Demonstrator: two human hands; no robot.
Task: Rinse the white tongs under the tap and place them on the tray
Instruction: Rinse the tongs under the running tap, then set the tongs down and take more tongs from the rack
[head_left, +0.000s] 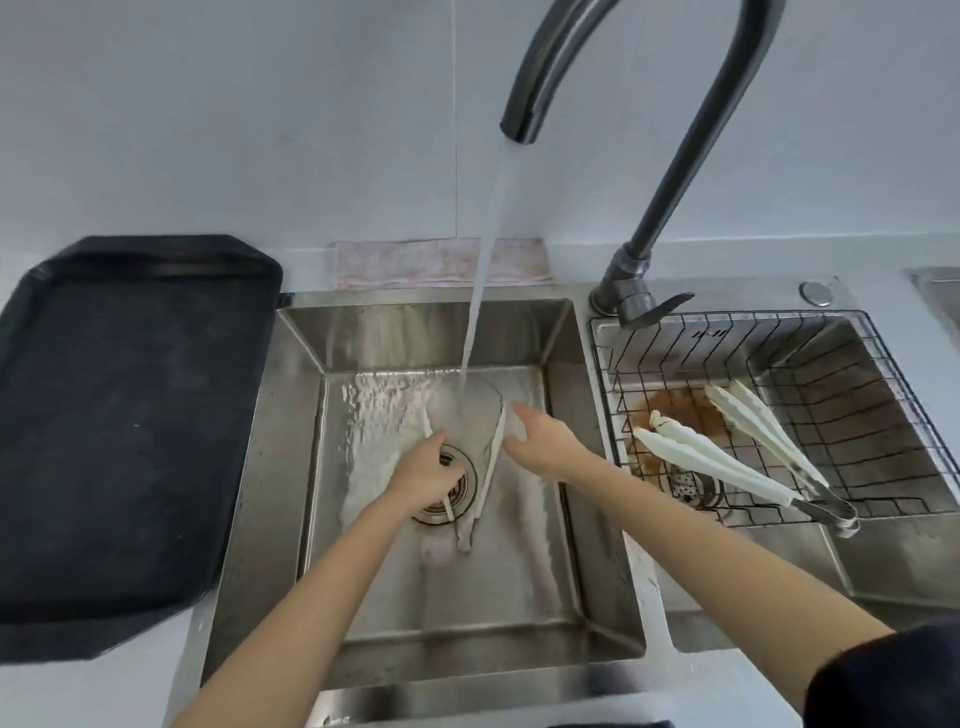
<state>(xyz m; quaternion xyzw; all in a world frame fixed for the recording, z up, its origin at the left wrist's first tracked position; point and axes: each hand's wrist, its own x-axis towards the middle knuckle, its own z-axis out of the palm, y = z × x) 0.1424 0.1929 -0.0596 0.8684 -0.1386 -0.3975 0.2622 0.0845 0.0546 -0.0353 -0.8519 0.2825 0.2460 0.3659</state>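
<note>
White tongs (491, 457) (under water) | left hand (423, 475) grips | right hand (540, 441) touches

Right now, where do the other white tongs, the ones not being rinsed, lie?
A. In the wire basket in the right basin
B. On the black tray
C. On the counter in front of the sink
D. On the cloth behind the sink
A: two pairs of white tongs lie in the wire basket set in the right basin, while the black tray at left holds no tongs.

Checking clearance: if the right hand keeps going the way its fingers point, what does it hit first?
Probably the falling water stream, then the sink's back wall. The right hand points up-left, beside the white tongs; depth is unclear.
</note>
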